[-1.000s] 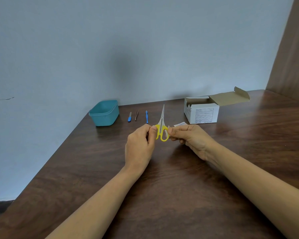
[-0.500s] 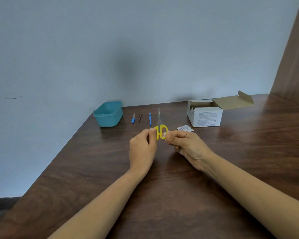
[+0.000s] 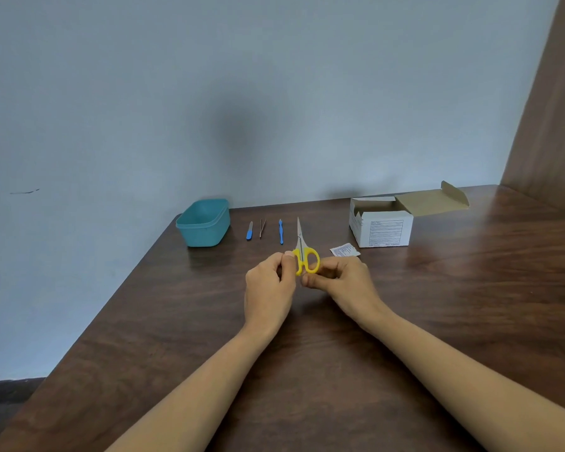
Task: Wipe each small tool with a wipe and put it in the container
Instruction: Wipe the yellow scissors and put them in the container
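At the far left of the bench [image 3: 163,321], a teal container [image 3: 204,223] is set by the wall. Beside it three small tools are laid in a row, apart from one another: a blue file [image 3: 249,230], tweezers [image 3: 262,227] and a blue pick [image 3: 280,231]. Nearer, the scissors [image 3: 304,256] are held above the bench with blades closed and pointing away; the left yellow loop is pinched by the left hand [image 3: 268,288], the right loop by the curled fingers of the right hand [image 3: 343,282]. A white packet [image 3: 344,250] is seen just before an open cardboard box [image 3: 382,228].
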Demonstrator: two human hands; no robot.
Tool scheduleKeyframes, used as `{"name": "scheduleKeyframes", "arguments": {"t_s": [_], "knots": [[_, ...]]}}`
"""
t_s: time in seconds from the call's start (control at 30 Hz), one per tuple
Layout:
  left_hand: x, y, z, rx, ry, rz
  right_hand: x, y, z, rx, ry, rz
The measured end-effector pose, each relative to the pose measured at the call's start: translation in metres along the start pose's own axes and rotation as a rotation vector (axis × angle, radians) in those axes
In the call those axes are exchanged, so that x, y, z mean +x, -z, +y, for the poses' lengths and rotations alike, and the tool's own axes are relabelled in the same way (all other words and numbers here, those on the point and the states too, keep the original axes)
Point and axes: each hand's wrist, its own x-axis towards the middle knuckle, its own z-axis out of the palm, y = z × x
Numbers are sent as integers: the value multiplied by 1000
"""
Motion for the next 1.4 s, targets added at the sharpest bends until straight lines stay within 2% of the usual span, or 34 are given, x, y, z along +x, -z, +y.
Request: {"name": "scheduleKeyframes", "arguments": {"t_s": [0.23, 0.47, 1.0, 1.23, 1.4], "knots": [[10, 11, -6, 50, 17, 16, 0, 3, -3, 237, -105, 106], [27, 26, -14, 191, 71, -1, 6, 2, -2, 282, -142, 167], [114, 123, -41, 472, 126, 69, 61, -32, 4, 191, -211, 317], [168, 153, -55, 656, 181, -33, 92, -43, 15, 69, -204, 402], [198, 150, -67, 712, 187, -84, 99, -48, 20, -56, -191, 354]]}}
